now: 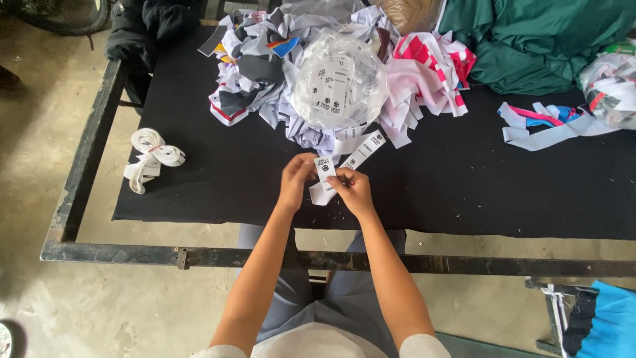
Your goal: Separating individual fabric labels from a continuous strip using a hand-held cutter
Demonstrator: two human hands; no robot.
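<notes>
Both hands meet over the near edge of the black bench (199,192), sorting white printed labels. The left hand (296,180) and right hand (353,191) each pinch a label strip (324,171), grip closed on it, forearms angled inward. A clear bag of labels (339,83) sits just beyond, on a heap of fabric scraps (265,73). Separating single labels likely calls for a fine fingertip peel.

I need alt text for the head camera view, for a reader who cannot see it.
Seen from above, a person's left hand and right hand hold small white labels over a black table. Behind them lie a clear bag of labels, a heap of fabric strips and green cloth; a white bundle lies at the left.
</notes>
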